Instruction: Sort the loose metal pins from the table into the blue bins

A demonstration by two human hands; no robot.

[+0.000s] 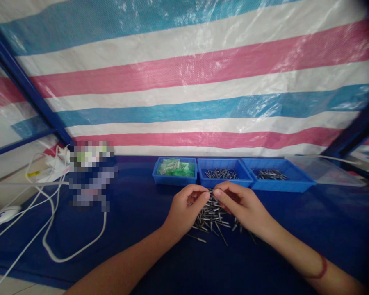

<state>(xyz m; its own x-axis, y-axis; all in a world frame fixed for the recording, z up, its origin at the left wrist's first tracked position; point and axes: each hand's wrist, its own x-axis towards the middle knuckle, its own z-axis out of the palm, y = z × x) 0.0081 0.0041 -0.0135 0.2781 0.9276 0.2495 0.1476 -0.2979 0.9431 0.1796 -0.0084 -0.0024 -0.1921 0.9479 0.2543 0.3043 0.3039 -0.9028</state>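
A loose pile of blind rivets point(210, 215), thin metal pins with thicker silvery ends, lies on the dark blue tabletop point(172, 262). Above the pile, my left hand point(189, 207) is closed, thumb and forefinger pinched together. Facing it, my right hand point(241, 205) is pinched the same way, the fingertips of both nearly meeting. Between them shows a small dark bit of what looks like one rivet, mostly covered by the fingers. Some rivets stick out from under both hands.
Behind the hands stand three blue bins: the left bin point(175, 180) holds green and clear plastic packets, the middle bin point(246, 180) and right bin point(298, 186) hold rivets. White cables point(53, 254) and a white mouse point(6, 215) lie at left. A striped sheet point(184, 73) hangs behind.
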